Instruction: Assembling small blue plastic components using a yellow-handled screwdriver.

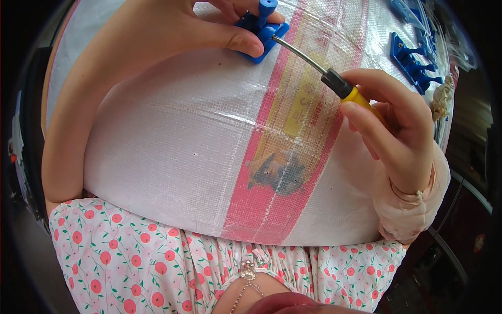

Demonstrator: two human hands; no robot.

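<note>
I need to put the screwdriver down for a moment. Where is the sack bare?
Bare: the white weave between the left hand and the pink stripe. Crowded: the top, at the blue part, and the upper right with the blue brackets.

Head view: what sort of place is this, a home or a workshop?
Probably a small hand-assembly workbench. The table is covered with a white woven plastic sheet, spare blue plastic parts lie at its far edge, and a yellow-handled screwdriver works on another blue part.

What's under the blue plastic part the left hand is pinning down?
The blue plastic part rests on the white woven sheet, at the edge of its pink stripe. Left hand fingers and the part itself cover the contact area; whatever lies beneath the sheet is hidden.
</note>
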